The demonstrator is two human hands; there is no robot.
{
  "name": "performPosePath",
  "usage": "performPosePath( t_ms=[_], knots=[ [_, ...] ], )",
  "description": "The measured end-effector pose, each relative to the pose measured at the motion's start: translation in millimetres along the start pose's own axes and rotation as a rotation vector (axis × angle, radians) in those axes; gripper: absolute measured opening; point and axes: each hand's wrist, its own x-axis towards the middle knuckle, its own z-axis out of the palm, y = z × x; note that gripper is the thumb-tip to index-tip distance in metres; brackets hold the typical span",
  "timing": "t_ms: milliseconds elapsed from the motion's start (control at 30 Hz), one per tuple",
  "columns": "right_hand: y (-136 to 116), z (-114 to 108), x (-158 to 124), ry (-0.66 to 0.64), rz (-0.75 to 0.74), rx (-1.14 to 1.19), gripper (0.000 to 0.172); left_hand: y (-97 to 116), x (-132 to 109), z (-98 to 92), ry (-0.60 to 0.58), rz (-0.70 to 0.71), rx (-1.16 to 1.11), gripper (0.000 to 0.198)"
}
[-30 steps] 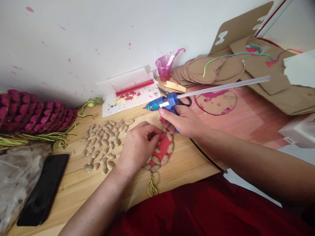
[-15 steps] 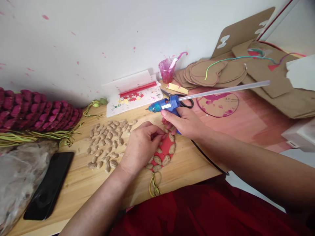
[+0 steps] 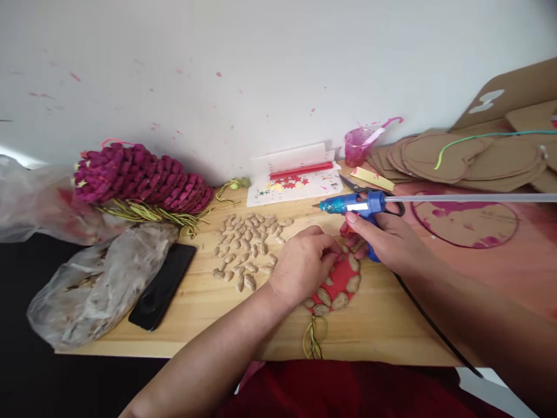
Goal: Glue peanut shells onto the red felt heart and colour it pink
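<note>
My right hand point(image 3: 385, 238) is closed round the handle of a blue glue gun point(image 3: 354, 204), its nozzle pointing left and a long clear glue stick point(image 3: 470, 198) jutting out to the right. My left hand point(image 3: 302, 264) rests curled on a red disc point(image 3: 338, 280) rimmed with glued peanuts, fingertips pinched at the disc's upper edge; what they pinch is hidden. A loose pile of peanuts point(image 3: 246, 247) lies just left of that hand on the wooden table point(image 3: 204, 307).
A black phone point(image 3: 163, 285) and a clear plastic bag point(image 3: 93, 284) lie at the left front. A magenta scaled craft piece point(image 3: 139, 177) sits by the wall. Star sticker sheet point(image 3: 293, 184), pink cup point(image 3: 357, 146), scissors point(image 3: 361, 188) and cardboard cut-outs point(image 3: 456, 157) lie behind.
The view has swung left, shifting everything rightward in the picture. Both hands keep their places at the red disc, and the glue gun now lies more level.
</note>
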Motion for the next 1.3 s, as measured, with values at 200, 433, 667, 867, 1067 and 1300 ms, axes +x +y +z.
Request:
performPosePath(
  t_ms=[200,433,667,867,1067,1300],
  knots=[
    [3.5,-2.1,2.3,0.028,-0.01,-0.012,0.048,0.2,0.8,-0.1,-0.01,0.0,-0.007,0.013],
    [11.5,-4.5,6.6,0.023,-0.025,-0.032,0.047,1.9,2.0,-2.0,-0.026,-0.021,-0.006,0.012],
    [10.9,-4.0,6.2,0.007,0.0,-0.027,0.051,2.4,1.7,-2.2,-0.023,-0.024,-0.002,0.011],
    [6.1,-2.2,3.7,0.026,-0.023,-0.028,0.05,0.9,1.9,-1.4,-0.019,-0.006,-0.005,0.014],
    [2.4,-1.9,1.9,0.02,-0.025,-0.039,0.043,-0.9,0.8,0.5,-0.009,-0.012,-0.013,0.014],
    [3.6,-1.9,2.1,0.025,-0.054,-0.029,0.044,-0.6,0.5,-0.1,-0.009,-0.016,-0.004,0.014]
  ],
)
